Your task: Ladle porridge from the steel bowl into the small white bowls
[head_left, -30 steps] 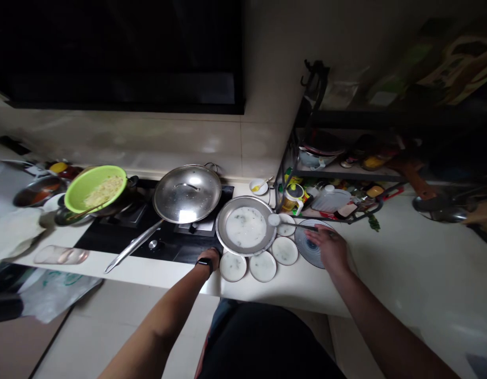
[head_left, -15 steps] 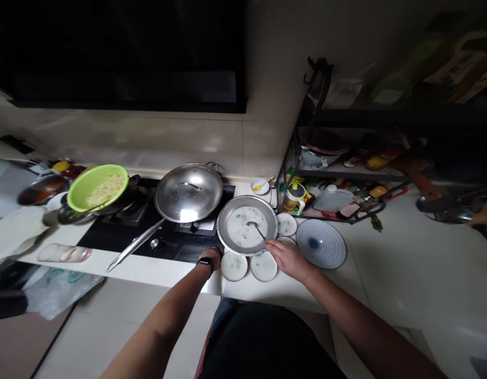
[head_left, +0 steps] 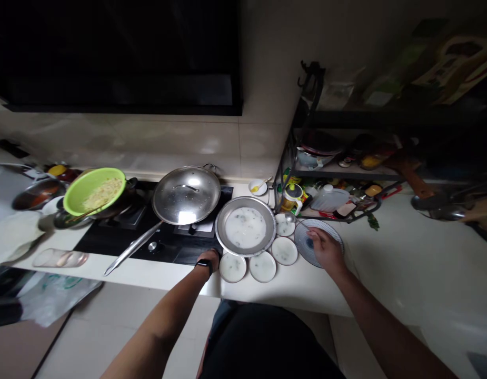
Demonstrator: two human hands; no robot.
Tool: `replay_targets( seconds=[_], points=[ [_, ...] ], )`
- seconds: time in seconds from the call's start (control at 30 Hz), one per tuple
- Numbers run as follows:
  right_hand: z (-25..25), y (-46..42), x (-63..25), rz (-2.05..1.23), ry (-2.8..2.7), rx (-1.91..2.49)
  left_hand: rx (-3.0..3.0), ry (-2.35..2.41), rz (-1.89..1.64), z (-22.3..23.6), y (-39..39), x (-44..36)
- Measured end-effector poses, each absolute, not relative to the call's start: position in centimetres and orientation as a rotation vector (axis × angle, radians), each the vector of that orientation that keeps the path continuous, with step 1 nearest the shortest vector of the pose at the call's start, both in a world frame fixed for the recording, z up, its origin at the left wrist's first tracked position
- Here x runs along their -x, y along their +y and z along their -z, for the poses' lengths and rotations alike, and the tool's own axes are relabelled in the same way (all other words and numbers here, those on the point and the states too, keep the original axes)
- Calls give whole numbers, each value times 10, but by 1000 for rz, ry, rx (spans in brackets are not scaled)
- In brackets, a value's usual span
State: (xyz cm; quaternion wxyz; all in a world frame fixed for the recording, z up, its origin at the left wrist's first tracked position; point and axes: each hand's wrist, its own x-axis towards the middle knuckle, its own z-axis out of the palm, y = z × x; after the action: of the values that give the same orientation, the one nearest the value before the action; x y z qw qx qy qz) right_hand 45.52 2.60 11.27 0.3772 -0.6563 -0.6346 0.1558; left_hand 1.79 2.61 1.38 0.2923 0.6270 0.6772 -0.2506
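R hand [head_left: 326, 250] has the spoon [head_left: 290, 217], fingers closed on its handle. Spoon's long axis runs slantwise: bowl end points away from the person & to the L, handle end comes back R toward the hand. Bowl of the spoon is over the far small dish [head_left: 285, 225], just R of the metal basin [head_left: 246, 253] w/ white liquid; handle crosses above the rim of the patterned plate [head_left: 333, 237]. L hand [head_left: 210, 258] is on the counter [head_left: 290, 287] edge by the stove [head_left: 172, 247], near the basin; can't tell if its fingers are open or closed. Three more small dishes w/ whitish liquid sit around the basin's near & R sides. Lidded pan [head_left: 187, 196] is on the stove, L of basin, its long handle angled toward the person & L.
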Motion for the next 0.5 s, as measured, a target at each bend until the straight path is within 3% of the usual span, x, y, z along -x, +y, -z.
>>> replay_targets(
  seconds=[0.17,0.5],
  points=[
    [-96,24,-452,-530,-1495,1701,-1659,1796,656,-17,25,-18],
    [-83,35,-452,-843,-609,1574,-1694,1778,712,-21,25,-19]
  ],
)
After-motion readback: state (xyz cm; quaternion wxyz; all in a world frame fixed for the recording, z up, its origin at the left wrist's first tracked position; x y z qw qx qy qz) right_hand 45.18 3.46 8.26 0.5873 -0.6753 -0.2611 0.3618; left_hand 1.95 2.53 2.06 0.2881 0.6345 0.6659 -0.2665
